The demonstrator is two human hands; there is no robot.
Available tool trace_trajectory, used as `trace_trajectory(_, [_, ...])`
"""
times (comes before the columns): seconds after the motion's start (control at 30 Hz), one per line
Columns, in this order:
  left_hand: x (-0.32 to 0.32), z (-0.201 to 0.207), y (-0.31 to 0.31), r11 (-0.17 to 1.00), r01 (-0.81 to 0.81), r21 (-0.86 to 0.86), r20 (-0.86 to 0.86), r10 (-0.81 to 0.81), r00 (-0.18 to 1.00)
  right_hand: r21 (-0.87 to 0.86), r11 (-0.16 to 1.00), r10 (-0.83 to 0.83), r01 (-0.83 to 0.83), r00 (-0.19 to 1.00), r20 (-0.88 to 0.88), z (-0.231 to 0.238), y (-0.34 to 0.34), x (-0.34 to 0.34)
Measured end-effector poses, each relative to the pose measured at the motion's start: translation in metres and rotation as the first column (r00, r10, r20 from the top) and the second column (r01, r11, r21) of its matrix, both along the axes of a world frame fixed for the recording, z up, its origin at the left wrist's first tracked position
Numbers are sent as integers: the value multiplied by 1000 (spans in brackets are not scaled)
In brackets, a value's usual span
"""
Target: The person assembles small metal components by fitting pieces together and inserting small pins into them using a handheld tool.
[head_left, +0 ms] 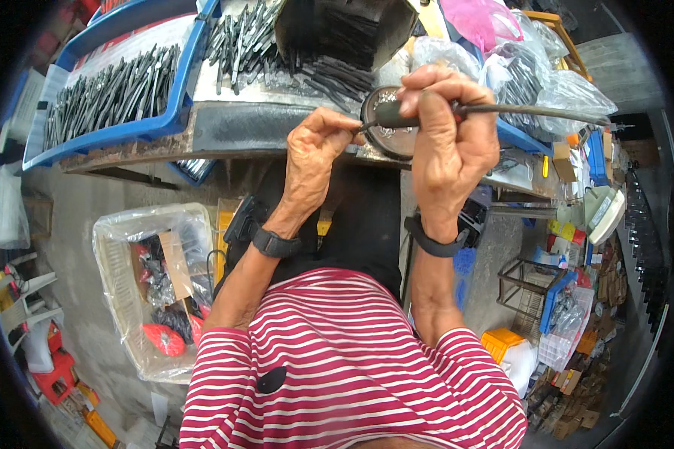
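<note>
My right hand (453, 142) is closed round a dark green cylindrical tool (397, 114), which looks like a small powered screwdriver. A dark cord or hose (535, 110) runs from its back end to the right. At the tool's left tip, the fingers of my left hand (314, 150) pinch a small dark piece (362, 129), mostly hidden by the fingertips. Behind and below the tool sits a round dish (392, 144) holding small shiny metal parts. Beyond the hands, many slim black metal pieces (240, 41) lie heaped on the bench.
A blue tray (180, 112) of similar black pieces sits at the left on the bench (240, 126). An open box (344, 30) lies at the back. Clear plastic bags (577, 97) crowd the right. On the floor stands a plastic-lined cream basket (120, 299).
</note>
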State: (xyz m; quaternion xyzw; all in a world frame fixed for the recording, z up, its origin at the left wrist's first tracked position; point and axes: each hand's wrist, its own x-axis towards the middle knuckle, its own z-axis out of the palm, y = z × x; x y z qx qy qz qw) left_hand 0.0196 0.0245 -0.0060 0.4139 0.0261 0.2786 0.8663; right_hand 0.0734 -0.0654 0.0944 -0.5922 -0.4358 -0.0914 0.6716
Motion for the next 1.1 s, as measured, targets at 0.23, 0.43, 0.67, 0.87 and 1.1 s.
trace_trajectory(0.23, [-1,-2,2,1000,8,17,16,-8,1000,237,968,55,-78,993,101,37,-12,-3])
trace_trajectory(0.43, [-2,0,-2,999,7,49,-27,-5,1000,98,995,-17,26,996,-85,-8,-1,3])
trace_trajectory(0.67, [-1,20,-5,999,-5,48,-35,6,999,149,982,-57,120,928,-368,-22,-30,15])
trace_trajectory(0.87, [-7,26,-15,975,144,-171,-122,-166,979,-87,991,-134,103,846,-517,-44,-51,5])
trace_trajectory(1.1, [-8,26,-25,979,185,-86,-218,-200,955,-217,970,-216,106,785,-581,-53,-56,-5])
